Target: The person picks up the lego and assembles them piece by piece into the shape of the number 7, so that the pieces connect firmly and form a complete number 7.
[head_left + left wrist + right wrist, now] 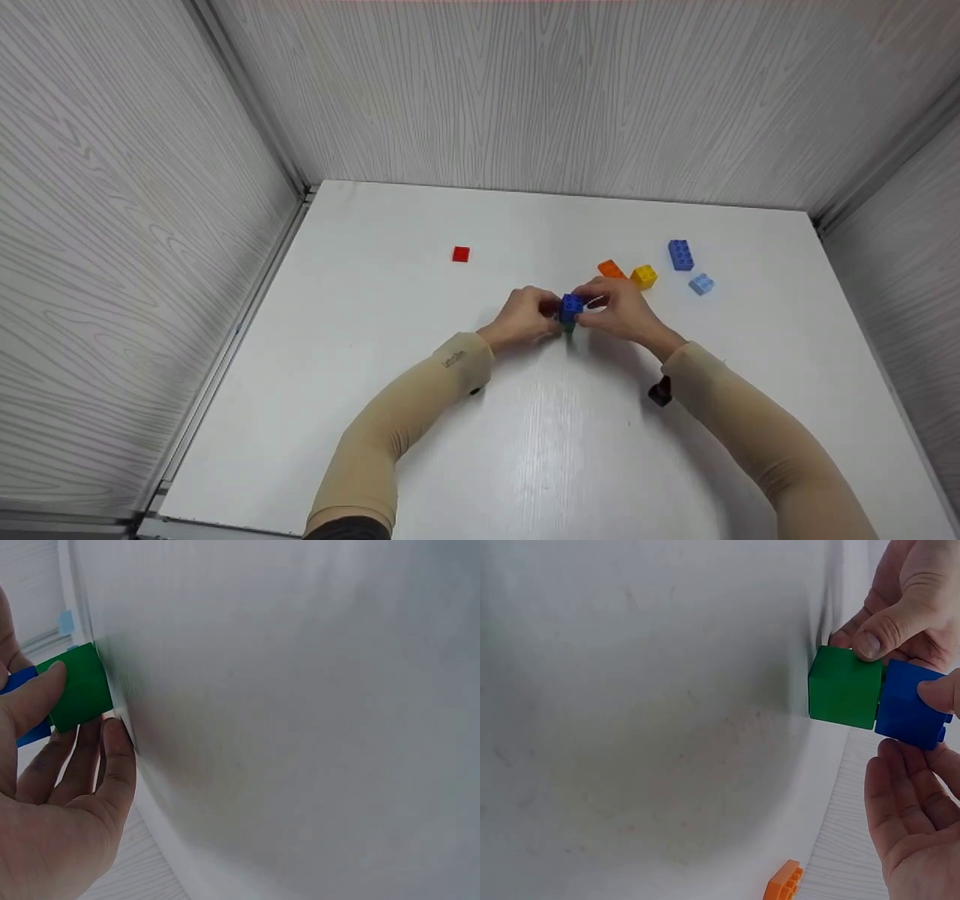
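1. Pale wood-grain panels (525, 97) enclose the white table (450, 450) at the back and both sides.
2. Work position: the green block (845, 686) and the blue block (911, 703) are stacked between your hands, around mid-table, blue on top, studs up. Green stands at the table surface; you cannot confirm full contact from these views.
3. Left grip (525, 319): clamped on the green block, thumb against its side.
4. Right grip (621, 309): clamped on the blue block, thumb on one face.
5. Loose parts: the orange block (611, 268) and yellow block (643, 277) lie just beyond your right grip. The long block (681, 255) and light-blue block (701, 283) lie farther right; the red piece (461, 254) lies well apart, to the left.
6. Caution, poor seating: a thin dark line shows between blue and green. You cannot tell whether the joint is fully pressed; uneven pressure could leave blue tilted.
7. Caution, tipping: the stack is narrow. A sideways push from one grip, unmatched by the other, could topple or separate it.
8. Caution, collision: moving your right grip forward carelessly could knock orange or yellow aside.
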Motion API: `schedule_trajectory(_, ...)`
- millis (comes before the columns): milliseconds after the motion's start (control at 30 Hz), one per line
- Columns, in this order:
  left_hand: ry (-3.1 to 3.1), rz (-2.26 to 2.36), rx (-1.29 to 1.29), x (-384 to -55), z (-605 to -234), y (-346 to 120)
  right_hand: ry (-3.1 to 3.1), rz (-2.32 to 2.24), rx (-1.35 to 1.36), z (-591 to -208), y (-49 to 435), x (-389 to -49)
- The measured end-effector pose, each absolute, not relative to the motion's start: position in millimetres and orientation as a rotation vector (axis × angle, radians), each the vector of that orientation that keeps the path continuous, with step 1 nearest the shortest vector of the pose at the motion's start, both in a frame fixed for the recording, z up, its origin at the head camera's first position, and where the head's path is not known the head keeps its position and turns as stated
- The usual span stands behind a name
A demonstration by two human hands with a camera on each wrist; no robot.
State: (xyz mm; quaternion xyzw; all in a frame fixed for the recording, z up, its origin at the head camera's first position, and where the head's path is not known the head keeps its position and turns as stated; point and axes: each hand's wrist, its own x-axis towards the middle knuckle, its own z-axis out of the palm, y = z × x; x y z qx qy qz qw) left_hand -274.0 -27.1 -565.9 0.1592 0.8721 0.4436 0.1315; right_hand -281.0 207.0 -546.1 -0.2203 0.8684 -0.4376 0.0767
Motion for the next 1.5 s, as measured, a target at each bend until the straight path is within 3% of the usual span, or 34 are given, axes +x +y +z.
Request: schedule_trajectory(1500,2.574,1.162,0.478,-276,-561,-25,2.633,-1.151,-0.651,-534,204,-287)
